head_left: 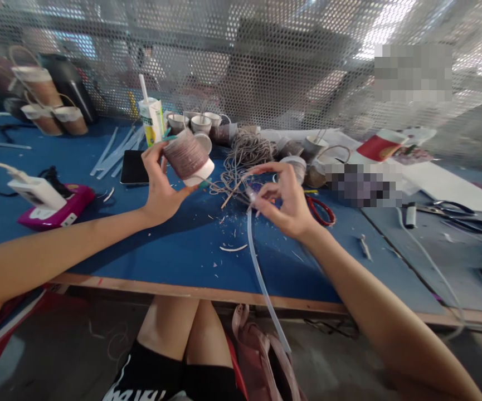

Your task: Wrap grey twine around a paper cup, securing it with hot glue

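Observation:
My left hand [161,184] is wrapped round a small white paper cup [201,174] tilted on its side. Pinkish-brown cord [187,156] is wound about the cup's wall, and a loose strand trails from it towards the right. Level with the cup, my right hand [282,197] has its thumb and fingers bent together over a small pale, shiny thing, too blurred to name. Just below those fingertips starts a long translucent glue stick [257,267], which bends down over the table's front edge. A tangled heap of grey-brown cord [249,147] lies behind both hands.
Several cord-wrapped cups [201,123] line the mesh screen, near a drink carton [152,120]. A black phone [135,167] and a purple power strip [59,209] lie left. Scissors [453,214] and a red ring [322,211] are right. Scraps litter the blue table [174,250].

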Demonstrator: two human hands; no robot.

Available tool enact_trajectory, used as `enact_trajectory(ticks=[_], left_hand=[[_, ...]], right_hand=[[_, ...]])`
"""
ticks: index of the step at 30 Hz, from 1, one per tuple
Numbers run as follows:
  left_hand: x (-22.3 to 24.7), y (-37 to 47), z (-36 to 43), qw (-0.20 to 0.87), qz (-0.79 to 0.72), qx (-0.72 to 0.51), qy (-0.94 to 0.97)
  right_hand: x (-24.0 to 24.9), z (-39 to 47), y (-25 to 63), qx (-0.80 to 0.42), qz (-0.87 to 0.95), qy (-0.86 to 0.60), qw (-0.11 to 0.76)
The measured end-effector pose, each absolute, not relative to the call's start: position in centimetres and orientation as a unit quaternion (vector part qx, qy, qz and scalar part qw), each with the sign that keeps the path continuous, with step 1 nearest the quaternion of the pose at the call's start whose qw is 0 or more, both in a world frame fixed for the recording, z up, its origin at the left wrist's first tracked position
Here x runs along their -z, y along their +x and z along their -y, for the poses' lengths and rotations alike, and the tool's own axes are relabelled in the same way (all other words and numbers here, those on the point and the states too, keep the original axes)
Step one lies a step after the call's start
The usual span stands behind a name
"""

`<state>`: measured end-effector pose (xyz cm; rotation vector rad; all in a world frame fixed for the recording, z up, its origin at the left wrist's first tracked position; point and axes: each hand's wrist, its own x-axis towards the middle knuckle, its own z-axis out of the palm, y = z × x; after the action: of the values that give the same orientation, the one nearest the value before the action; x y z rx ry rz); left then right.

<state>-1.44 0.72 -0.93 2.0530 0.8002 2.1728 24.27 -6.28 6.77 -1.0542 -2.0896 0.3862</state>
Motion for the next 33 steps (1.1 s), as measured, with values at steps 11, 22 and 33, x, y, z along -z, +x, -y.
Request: enact_trajectory(ticks=[11, 22, 33], left_hand=[[1.0, -1.4, -1.6, 0.141, -0.188, -0.746, 0.623], [1.3, -1.4, -0.7, 0.168, -0.236, -0.644, 0.708], [0.4, -1.3, 0.2, 0.093, -0.285, -0.616, 0.728]], right_hand=[[-9.7, 4.0, 28.3, -0.111, 0.763, -0.637, -0.026], [-7.5, 5.1, 25.0, 0.062, 0.744, -0.664, -0.035], [-8.3, 5.0, 25.4, -0.1, 0.659, -0.645, 0.374]])
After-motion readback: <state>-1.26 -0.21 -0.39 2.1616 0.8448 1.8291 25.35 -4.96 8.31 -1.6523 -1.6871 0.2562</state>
